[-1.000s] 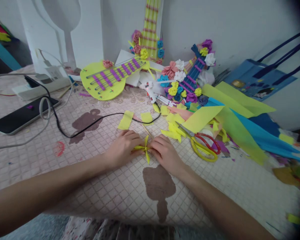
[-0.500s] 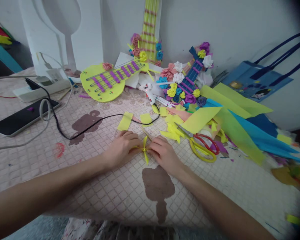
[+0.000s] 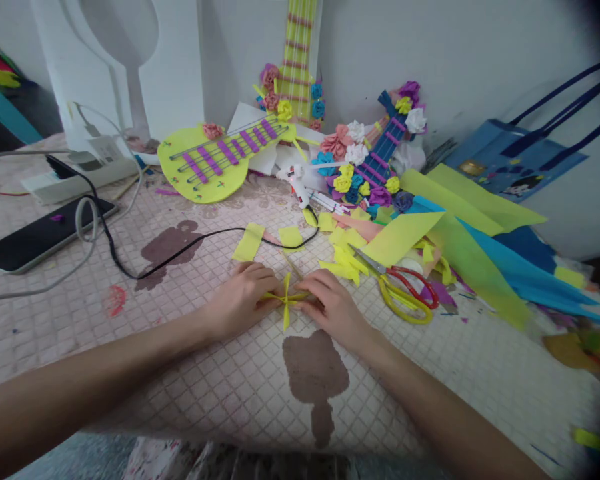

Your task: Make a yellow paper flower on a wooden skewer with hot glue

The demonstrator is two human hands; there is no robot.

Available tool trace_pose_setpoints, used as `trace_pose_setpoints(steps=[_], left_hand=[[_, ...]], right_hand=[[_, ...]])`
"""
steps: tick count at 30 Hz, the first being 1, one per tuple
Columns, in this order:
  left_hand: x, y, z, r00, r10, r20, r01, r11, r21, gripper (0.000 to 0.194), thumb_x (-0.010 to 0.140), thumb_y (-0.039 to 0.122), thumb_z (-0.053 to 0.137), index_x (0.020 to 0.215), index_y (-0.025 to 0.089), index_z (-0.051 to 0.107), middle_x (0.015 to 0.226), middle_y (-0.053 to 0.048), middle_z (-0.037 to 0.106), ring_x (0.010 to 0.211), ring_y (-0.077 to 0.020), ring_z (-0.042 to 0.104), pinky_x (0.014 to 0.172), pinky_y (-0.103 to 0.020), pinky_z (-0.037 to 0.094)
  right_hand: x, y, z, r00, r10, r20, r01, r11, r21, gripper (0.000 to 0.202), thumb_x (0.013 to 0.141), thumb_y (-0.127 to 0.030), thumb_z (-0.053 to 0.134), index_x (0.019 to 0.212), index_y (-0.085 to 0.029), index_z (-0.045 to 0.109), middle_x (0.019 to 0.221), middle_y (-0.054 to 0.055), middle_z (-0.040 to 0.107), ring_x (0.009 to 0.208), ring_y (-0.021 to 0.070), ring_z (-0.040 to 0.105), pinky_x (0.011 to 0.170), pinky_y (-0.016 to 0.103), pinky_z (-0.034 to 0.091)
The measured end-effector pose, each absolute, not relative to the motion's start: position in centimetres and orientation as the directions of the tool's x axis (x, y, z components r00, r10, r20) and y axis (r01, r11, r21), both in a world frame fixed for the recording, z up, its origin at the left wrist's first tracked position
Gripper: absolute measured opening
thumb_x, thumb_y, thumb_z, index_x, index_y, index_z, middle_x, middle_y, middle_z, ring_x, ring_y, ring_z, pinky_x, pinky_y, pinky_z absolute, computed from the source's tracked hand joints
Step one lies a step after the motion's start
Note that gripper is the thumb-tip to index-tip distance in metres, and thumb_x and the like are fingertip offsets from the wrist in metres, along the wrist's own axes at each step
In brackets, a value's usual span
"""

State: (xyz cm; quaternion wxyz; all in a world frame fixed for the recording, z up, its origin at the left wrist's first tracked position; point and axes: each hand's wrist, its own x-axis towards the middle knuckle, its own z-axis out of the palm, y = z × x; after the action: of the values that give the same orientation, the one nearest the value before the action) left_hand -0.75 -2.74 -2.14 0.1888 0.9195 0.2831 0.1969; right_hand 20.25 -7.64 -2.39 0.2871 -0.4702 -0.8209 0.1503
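Observation:
Between my hands is a small yellow paper flower [image 3: 287, 300] with narrow, pointed petals spread in a cross. My left hand [image 3: 245, 297] pinches its left petal, the fingertips partly hidden behind the knuckles. On the opposite side, my right hand [image 3: 330, 303] has thumb and fingers closed on the right petal. A thin stick [image 3: 292, 265] lies just beyond the flower, between the two hands. Yellow paper squares [image 3: 249, 242] rest on the quilted cloth past my left hand, and cut yellow paper pieces [image 3: 347, 261] lie beyond my right hand.
Scissors [image 3: 400, 287] with red and yellow handles lie right of my hands. Behind stands a glue gun [image 3: 296, 185], its black cable [image 3: 200, 237] crossing the table. A yellow paper guitar [image 3: 207, 177], a phone [image 3: 45, 233], a power strip [image 3: 80, 177] and a blue bag [image 3: 520, 160] surround the work.
My right hand has shifted slightly off the flower's centre, so the right petal now shows stretched out to its fingertips. My left hand stays at the left petal.

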Motion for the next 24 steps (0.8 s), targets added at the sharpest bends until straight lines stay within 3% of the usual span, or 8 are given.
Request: trace_pose_setpoints(steps=[4,8,11,14,19,21,24], left_hand=[[-0.7,-2.8,-1.8,0.763,0.599,0.243,0.454,-0.764,0.457,0.004,0.084,0.017,0.056,0.081,0.017,0.059,0.079,0.001,0.059,0.083,-0.016,0.051,0.082,-0.033,0.034],[-0.7,-2.8,-1.8,0.757,0.61,0.234,0.465,-0.755,0.463,0.005,0.081,0.019,0.062,0.085,0.018,0.059,0.085,0.0,0.06,0.087,-0.017,0.052,0.082,-0.033,0.034],[-0.8,-2.9,-2.0,0.754,0.61,0.243,0.451,-0.75,0.484,0.011,0.08,0.023,0.064,0.088,0.018,0.059,0.087,0.0,0.06,0.089,-0.0175,0.052,0.083,-0.033,0.035],[-0.8,-2.9,-2.1,0.759,0.598,0.257,0.429,-0.757,0.493,0.006,0.084,0.022,0.06,0.088,0.019,0.059,0.087,0.0,0.06,0.088,-0.0169,0.052,0.083,-0.033,0.035],[-0.7,-2.8,-2.1,0.771,0.578,0.266,0.41,-0.771,0.487,0.005,0.087,0.02,0.055,0.086,0.018,0.06,0.083,0.0,0.061,0.085,-0.0163,0.052,0.082,-0.033,0.036],[-0.7,-2.7,-2.1,0.766,0.58,0.277,0.411,-0.773,0.483,0.006,0.087,0.02,0.056,0.085,0.018,0.061,0.082,-0.001,0.061,0.084,-0.0163,0.053,0.081,-0.032,0.037],[-0.7,-2.5,-2.2,0.76,0.585,0.285,0.416,-0.774,0.478,0.007,0.086,0.021,0.056,0.085,0.018,0.062,0.082,-0.002,0.061,0.083,-0.0161,0.053,0.079,-0.032,0.037]], right_hand=[[21.2,-7.6,-1.9,-0.235,0.937,0.259,0.798,0.338,-0.499,0.009,0.088,-0.028,0.05,0.086,-0.019,0.051,0.085,0.004,0.053,0.083,0.0179,0.052,0.073,0.032,0.044],[21.5,-7.5,-2.1,-0.214,0.964,0.159,0.871,0.262,-0.415,0.006,0.079,-0.016,0.052,0.077,-0.02,0.048,0.08,0.002,0.053,0.076,0.016,0.051,0.068,0.029,0.043],[21.6,-7.4,-2.4,-0.194,0.966,0.168,0.889,0.246,-0.387,0.011,0.074,-0.01,0.047,0.075,-0.021,0.046,0.077,0.002,0.054,0.072,0.0155,0.052,0.066,0.028,0.042],[21.8,-7.3,-2.6,-0.134,0.966,0.22,0.875,0.219,-0.432,0.007,0.077,-0.014,0.046,0.076,-0.021,0.046,0.073,0.001,0.054,0.068,0.0158,0.053,0.064,0.029,0.042],[22.2,-7.9,-1.8,-0.147,0.943,0.3,0.767,0.3,-0.567,0.016,0.085,-0.014,0.042,0.099,-0.02,0.048,0.087,0.004,0.061,0.078,0.0151,0.059,0.069,0.028,0.046],[22.2,-8.3,-1.2,-0.201,0.922,0.332,0.747,0.363,-0.557,0.02,0.089,-0.016,0.041,0.106,-0.02,0.049,0.095,0.005,0.062,0.084,0.0149,0.059,0.073,0.028,0.047],[22.1,-8.8,-0.6,-0.343,0.876,0.338,0.717,0.477,-0.508,0.015,0.091,-0.02,0.043,0.102,-0.022,0.053,0.093,0.004,0.061,0.083,0.0144,0.058,0.074,0.027,0.047]])
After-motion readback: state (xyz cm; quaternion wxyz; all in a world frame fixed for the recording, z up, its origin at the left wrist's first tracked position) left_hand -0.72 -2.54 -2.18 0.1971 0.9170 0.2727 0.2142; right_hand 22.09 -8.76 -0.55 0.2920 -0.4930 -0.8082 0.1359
